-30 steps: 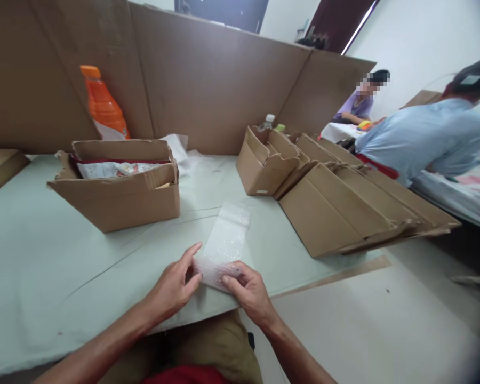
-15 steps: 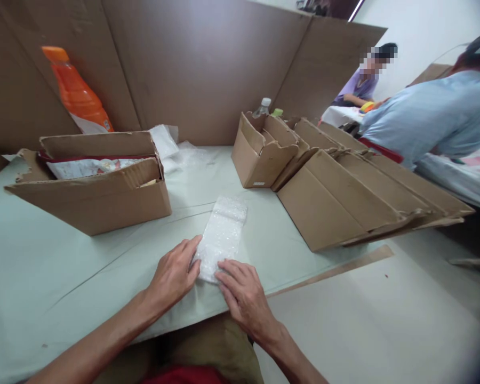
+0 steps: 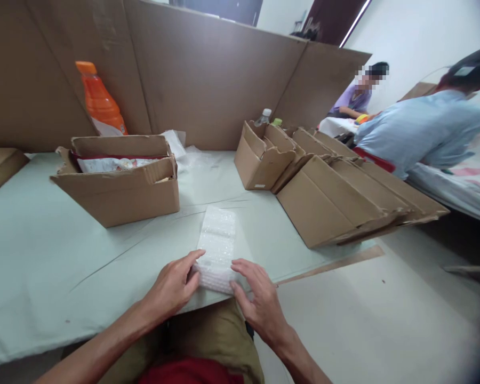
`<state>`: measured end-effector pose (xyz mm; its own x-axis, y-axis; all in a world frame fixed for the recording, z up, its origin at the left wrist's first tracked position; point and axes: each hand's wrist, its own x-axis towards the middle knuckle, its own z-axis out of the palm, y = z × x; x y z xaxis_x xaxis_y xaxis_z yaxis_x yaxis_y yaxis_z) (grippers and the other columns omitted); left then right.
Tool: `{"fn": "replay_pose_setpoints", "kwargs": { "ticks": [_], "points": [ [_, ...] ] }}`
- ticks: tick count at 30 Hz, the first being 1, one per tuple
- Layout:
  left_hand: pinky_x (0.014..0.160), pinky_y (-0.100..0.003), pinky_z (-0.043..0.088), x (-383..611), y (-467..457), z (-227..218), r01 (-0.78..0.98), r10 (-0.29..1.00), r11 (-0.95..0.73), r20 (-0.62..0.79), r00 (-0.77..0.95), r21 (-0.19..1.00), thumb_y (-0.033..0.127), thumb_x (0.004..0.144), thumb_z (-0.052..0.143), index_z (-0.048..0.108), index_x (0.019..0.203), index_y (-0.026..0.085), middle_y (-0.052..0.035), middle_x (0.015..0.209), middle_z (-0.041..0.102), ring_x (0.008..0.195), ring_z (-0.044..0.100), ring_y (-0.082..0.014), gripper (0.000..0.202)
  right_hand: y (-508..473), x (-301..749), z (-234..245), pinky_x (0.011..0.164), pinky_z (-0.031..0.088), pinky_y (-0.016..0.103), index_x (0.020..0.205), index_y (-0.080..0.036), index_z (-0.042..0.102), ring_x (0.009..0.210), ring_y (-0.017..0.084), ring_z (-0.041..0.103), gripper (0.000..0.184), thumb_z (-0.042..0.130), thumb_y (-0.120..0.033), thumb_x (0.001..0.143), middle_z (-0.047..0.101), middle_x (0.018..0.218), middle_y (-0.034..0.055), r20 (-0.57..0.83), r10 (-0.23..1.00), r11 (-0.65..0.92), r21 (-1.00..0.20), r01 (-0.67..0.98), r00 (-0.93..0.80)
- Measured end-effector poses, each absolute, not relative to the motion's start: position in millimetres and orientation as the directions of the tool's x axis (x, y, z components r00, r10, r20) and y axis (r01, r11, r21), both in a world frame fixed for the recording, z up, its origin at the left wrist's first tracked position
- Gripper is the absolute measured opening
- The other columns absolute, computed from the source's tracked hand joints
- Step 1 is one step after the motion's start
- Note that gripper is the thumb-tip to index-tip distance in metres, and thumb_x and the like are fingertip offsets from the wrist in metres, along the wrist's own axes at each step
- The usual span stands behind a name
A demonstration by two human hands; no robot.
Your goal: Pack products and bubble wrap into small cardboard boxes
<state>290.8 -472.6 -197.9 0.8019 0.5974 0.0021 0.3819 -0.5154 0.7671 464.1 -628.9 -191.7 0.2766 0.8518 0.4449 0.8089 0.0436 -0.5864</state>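
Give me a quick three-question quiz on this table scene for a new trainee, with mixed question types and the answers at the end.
1. True or false: the left hand and right hand both touch the bubble wrap.
2. What stands behind the open box? A: green can. B: orange bottle. C: blue jug.
3. Fill in: the flattened boxes lie to the ___ of the bubble wrap.
Key: 1 true; 2 B; 3 right.
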Motion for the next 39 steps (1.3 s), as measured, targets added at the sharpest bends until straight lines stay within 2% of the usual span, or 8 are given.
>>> {"fn": "replay_pose_setpoints", "kwargs": {
  "ticks": [2, 6, 13, 19, 24, 29, 34, 39],
  "points": [
    [0.067, -0.028, 0.046, 296.1, -469.4, -199.0, 0.411, 0.615, -0.511, -0.012, 0.788, 0.755, 0.021, 0.085, 0.048, 0.057, 0.135, 0.016, -0.0016, 0.08, 0.069, 0.067, 0.059, -0.0169, 0.051, -633.3, 461.2, -192.1, 0.091, 0.049, 0.041, 0.115, -0.022, 0.061, 0.109, 0.025, 0.064, 0.024, 0.058, -0.014, 0.092, 0.069, 0.119, 0.0101, 0.519, 0.832, 0.071, -0.449, 0.891, 0.195],
    [0.069, -0.03, 0.048, 306.1, -465.2, -204.6, 0.466, 0.662, -0.53, 0.001, 0.75, 0.708, 0.018, 0.083, 0.05, 0.058, 0.135, 0.015, -0.002, 0.079, 0.068, 0.068, 0.06, -0.0186, 0.053, -629.7, 456.7, -198.2, 0.092, 0.048, 0.044, 0.118, -0.022, 0.061, 0.114, 0.028, 0.061, 0.03, 0.061, -0.014, 0.088, 0.067, 0.124, 0.0117, 0.424, 0.904, 0.111, -0.349, 0.931, 0.051],
    [0.105, -0.043, 0.045, 287.5, -471.4, -212.3, 0.198, 0.551, -0.697, 0.338, 0.763, 0.689, 0.024, 0.084, 0.055, 0.058, 0.132, 0.016, -0.0132, 0.129, 0.064, 0.119, 0.058, -0.027, 0.049, -613.8, 462.9, -210.3, 0.092, 0.049, 0.042, 0.113, -0.023, 0.067, 0.107, 0.024, 0.066, 0.025, 0.052, -0.014, 0.095, 0.074, 0.112, 0.0086, 0.407, 0.906, 0.084, -0.445, 0.892, 0.117],
    [0.083, -0.034, 0.052, 267.2, -482.6, -205.5, 0.288, 0.605, -0.587, 0.173, 0.777, 0.757, 0.023, 0.087, 0.049, 0.055, 0.136, 0.017, -0.008, 0.107, 0.072, 0.089, 0.064, -0.0199, 0.05, -616.0, 457.5, -196.5, 0.09, 0.053, 0.037, 0.113, -0.023, 0.071, 0.098, 0.022, 0.07, 0.024, 0.055, -0.022, 0.094, 0.077, 0.108, 0.0056, 0.19, 0.953, -0.039, -0.693, 0.72, 0.234],
    [0.069, -0.028, 0.049, 280.8, -478.3, -202.3, 0.415, 0.686, -0.557, 0.116, 0.718, 0.72, 0.024, 0.087, 0.051, 0.057, 0.134, 0.017, 0.0007, 0.077, 0.067, 0.067, 0.059, -0.0156, 0.048, -618.7, 451.8, -199.3, 0.093, 0.05, 0.045, 0.114, -0.02, 0.068, 0.106, 0.027, 0.065, 0.025, 0.057, -0.019, 0.091, 0.072, 0.115, 0.0109, 0.422, 0.848, -0.056, -0.53, 0.846, 0.32],
    [0.089, -0.037, 0.051, 292.3, -472.2, -208.5, 0.423, 0.715, -0.605, 0.226, 0.661, 0.674, 0.022, 0.085, 0.05, 0.057, 0.131, 0.016, -0.0094, 0.108, 0.068, 0.092, 0.064, -0.0211, 0.047, -615.7, 446.5, -203.8, 0.095, 0.049, 0.047, 0.121, -0.021, 0.064, 0.118, 0.03, 0.059, 0.038, 0.066, -0.016, 0.084, 0.066, 0.129, 0.0125, 0.428, 0.898, 0.053, -0.34, 0.939, 0.105],
    [0.11, -0.047, 0.04, 274.7, -481.7, -209.3, 0.313, 0.639, -0.69, 0.347, 0.687, 0.652, 0.018, 0.077, 0.054, 0.058, 0.131, 0.016, -0.0137, 0.132, 0.061, 0.126, 0.053, -0.0274, 0.054, -607.8, 447.7, -207.9, 0.094, 0.049, 0.045, 0.117, -0.02, 0.068, 0.112, 0.027, 0.065, 0.03, 0.058, -0.011, 0.09, 0.072, 0.121, 0.0114, 0.371, 0.914, 0.009, -0.42, 0.907, 0.162],
    [0.086, -0.036, 0.052, 255.1, -491.6, -201.3, 0.342, 0.668, -0.596, 0.212, 0.714, 0.727, 0.019, 0.08, 0.05, 0.057, 0.135, 0.014, -0.0081, 0.107, 0.071, 0.088, 0.063, -0.0199, 0.056, -612.6, 445.8, -202.9, 0.092, 0.052, 0.038, 0.118, -0.023, 0.07, 0.1, 0.021, 0.069, 0.028, 0.053, -0.022, 0.095, 0.077, 0.109, 0.005, 0.261, 0.947, 0.014, -0.611, 0.792, 0.184]
  ]
}}
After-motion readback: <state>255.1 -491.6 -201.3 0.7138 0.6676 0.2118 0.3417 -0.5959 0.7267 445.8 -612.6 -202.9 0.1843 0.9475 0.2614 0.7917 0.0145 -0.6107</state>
